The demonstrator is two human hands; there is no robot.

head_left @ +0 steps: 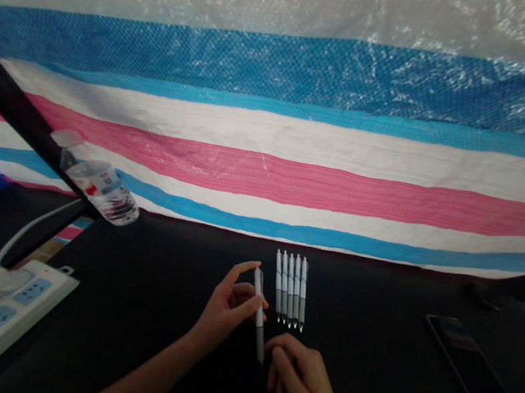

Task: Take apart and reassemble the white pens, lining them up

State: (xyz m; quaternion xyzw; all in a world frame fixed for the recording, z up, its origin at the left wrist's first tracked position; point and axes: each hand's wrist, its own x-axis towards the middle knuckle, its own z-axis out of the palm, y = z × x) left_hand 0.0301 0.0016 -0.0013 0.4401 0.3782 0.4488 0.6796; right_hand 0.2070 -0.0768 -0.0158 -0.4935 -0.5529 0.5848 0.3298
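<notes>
At lower centre, the right hand (304, 377) curls loosely beside the tip of a white-and-grey pen (259, 317); I cannot tell whether it grips anything. The left hand (228, 302) pinches that pen, one fingertip at its top. Just right, five pens (290, 289) lie in a row. Farther, left of frame, is a bottle (106, 189); behind, a striped sheet (266, 177).
</notes>
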